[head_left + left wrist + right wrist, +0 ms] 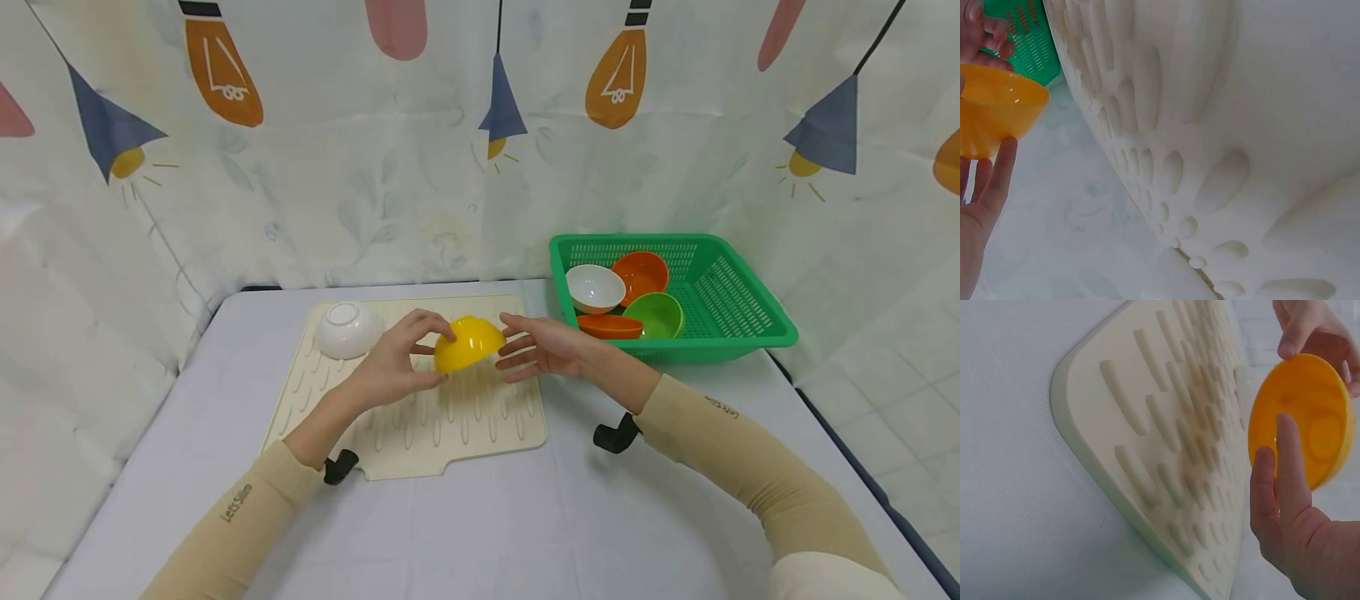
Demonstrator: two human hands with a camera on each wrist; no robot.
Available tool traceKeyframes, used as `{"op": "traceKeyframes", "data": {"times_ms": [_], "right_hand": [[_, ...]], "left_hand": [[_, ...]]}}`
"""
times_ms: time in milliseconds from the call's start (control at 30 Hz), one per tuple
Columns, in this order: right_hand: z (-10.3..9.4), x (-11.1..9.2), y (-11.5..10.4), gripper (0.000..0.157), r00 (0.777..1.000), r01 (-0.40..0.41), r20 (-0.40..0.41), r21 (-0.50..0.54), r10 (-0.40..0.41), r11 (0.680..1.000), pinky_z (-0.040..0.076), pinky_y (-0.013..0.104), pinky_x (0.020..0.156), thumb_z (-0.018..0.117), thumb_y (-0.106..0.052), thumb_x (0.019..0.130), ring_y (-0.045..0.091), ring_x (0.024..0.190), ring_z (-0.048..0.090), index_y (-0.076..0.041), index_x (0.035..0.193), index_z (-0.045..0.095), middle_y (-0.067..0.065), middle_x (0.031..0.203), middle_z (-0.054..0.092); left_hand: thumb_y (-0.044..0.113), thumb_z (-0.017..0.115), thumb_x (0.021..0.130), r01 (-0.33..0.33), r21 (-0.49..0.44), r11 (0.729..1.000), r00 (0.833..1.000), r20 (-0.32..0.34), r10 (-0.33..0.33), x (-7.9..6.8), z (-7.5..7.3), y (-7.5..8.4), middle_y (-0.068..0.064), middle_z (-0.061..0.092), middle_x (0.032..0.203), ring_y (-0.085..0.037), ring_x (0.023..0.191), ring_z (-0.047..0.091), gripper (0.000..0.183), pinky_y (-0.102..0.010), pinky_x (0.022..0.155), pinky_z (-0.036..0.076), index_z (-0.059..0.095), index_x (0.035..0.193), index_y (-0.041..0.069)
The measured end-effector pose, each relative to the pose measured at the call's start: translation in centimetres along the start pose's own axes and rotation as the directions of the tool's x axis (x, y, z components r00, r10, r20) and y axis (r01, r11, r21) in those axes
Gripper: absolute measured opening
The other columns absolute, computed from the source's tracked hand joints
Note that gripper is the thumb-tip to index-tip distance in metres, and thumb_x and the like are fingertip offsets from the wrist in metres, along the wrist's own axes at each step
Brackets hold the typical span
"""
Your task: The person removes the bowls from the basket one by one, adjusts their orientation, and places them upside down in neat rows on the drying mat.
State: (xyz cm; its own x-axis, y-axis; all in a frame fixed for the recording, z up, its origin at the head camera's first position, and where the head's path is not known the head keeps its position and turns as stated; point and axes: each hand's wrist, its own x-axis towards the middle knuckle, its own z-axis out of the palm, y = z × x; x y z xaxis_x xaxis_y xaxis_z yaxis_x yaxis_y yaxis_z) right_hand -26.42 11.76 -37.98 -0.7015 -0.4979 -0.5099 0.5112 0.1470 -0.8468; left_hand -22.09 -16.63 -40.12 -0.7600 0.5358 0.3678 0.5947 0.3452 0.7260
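A glossy yellow bowl (pixel 468 343) is tilted above the cream drying mat (pixel 480 433), its outer side toward the head camera. My left hand (pixel 390 367) grips it from the left, thumb and fingers spread at its edge. In the right wrist view the hollow inside of the bowl (pixel 1310 431) shows. My right hand (pixel 551 346) is at the bowl's right side with fingers extended and spread, fingertips close to the rim. On the mat's far left corner, beside my left hand, a white bowl (pixel 349 331) lies upside down.
A green plastic basket (pixel 750 342) stands at the back right. In it are a white bowl (pixel 595 288), an orange bowl (pixel 647 271), a light green bowl (pixel 660 315) and another orange bowl (pixel 609 327) on its side. A patterned curtain (pixel 420 183) hangs behind the table (pixel 480 542).
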Motion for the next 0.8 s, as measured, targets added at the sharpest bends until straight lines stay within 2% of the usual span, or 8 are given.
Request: {"op": "traceKeyframes", "data": {"times_ms": [67,133,233,400,533,667,800], "right_hand": [[0.1,0.0,0.0,0.066,1.000,-0.001,0.005,0.002,0.001,1.000,0.058,0.048,0.090,0.056,-0.047,0.105,0.042,0.127,0.057,-0.001,0.148,0.038,0.026,0.142,0.049],[0.1,-0.1,-0.1,0.067,1.000,-0.001,0.009,-0.001,0.001,1.000,0.058,0.048,0.090,0.057,-0.047,0.104,0.041,0.126,0.057,-0.001,0.148,0.038,0.024,0.142,0.048],[0.2,-0.1,-0.1,0.066,1.000,0.002,0.016,-0.008,-0.002,1.000,0.058,0.048,0.089,0.057,-0.046,0.104,0.039,0.125,0.057,-0.001,0.148,0.038,0.023,0.144,0.046],[0.3,-0.1,0.1,0.058,0.999,0.004,0.041,-0.021,-0.003,1.000,0.058,0.047,0.088,0.057,-0.042,0.105,0.036,0.122,0.059,-0.002,0.146,0.046,0.022,0.145,0.045],[0.4,-0.2,0.1,0.054,0.999,0.011,0.054,-0.043,-0.009,0.999,0.058,0.045,0.088,0.058,-0.041,0.105,0.034,0.119,0.061,-0.003,0.143,0.051,0.021,0.143,0.048],[0.5,-0.2,0.2,0.058,0.998,0.023,0.060,-0.070,-0.019,0.997,0.058,0.043,0.089,0.059,-0.040,0.105,0.033,0.117,0.062,-0.001,0.145,0.046,0.021,0.141,0.049],[0.5,0.0,0.4,0.059,0.998,0.030,0.061,-0.084,-0.025,0.996,0.058,0.043,0.089,0.060,-0.039,0.105,0.033,0.117,0.062,0.001,0.145,0.042,0.020,0.139,0.051]], "left_hand": [[-0.006,0.085,0.078,-0.053,0.086,0.995,0.998,0.018,0.052,-0.1,0.1,0.2,-0.004,0.050,0.132,-0.027,0.123,0.052,0.051,-0.047,0.094,0.056,0.063,0.119,0.014],[-0.006,0.085,0.078,-0.113,0.180,0.977,0.993,0.043,0.107,-0.1,0.2,0.3,-0.007,0.050,0.133,-0.029,0.125,0.050,0.049,-0.046,0.100,0.053,0.064,0.118,0.012],[-0.005,0.085,0.077,-0.214,0.313,0.925,0.977,0.085,0.197,-0.1,0.3,0.7,-0.011,0.050,0.134,-0.032,0.128,0.046,0.048,-0.047,0.104,0.049,0.064,0.116,0.013],[-0.010,0.085,0.075,-0.349,0.429,0.833,0.937,0.147,0.316,0.0,0.8,1.1,-0.015,0.050,0.133,-0.035,0.130,0.044,0.050,-0.044,0.099,0.053,0.064,0.115,0.011],[-0.013,0.085,0.072,-0.405,0.482,0.777,0.914,0.177,0.366,0.1,1.1,1.4,-0.015,0.051,0.130,-0.034,0.128,0.046,0.054,-0.041,0.096,0.056,0.064,0.115,0.011],[-0.014,0.084,0.072,-0.439,0.530,0.726,0.896,0.199,0.397,0.1,1.4,1.6,-0.015,0.053,0.127,-0.035,0.125,0.048,0.054,-0.040,0.095,0.056,0.064,0.114,0.011],[-0.012,0.086,0.073,-0.459,0.552,0.696,0.886,0.225,0.406,0.2,1.5,1.8,-0.015,0.055,0.125,-0.035,0.124,0.049,0.053,-0.041,0.099,0.053,0.064,0.114,0.013]]}}
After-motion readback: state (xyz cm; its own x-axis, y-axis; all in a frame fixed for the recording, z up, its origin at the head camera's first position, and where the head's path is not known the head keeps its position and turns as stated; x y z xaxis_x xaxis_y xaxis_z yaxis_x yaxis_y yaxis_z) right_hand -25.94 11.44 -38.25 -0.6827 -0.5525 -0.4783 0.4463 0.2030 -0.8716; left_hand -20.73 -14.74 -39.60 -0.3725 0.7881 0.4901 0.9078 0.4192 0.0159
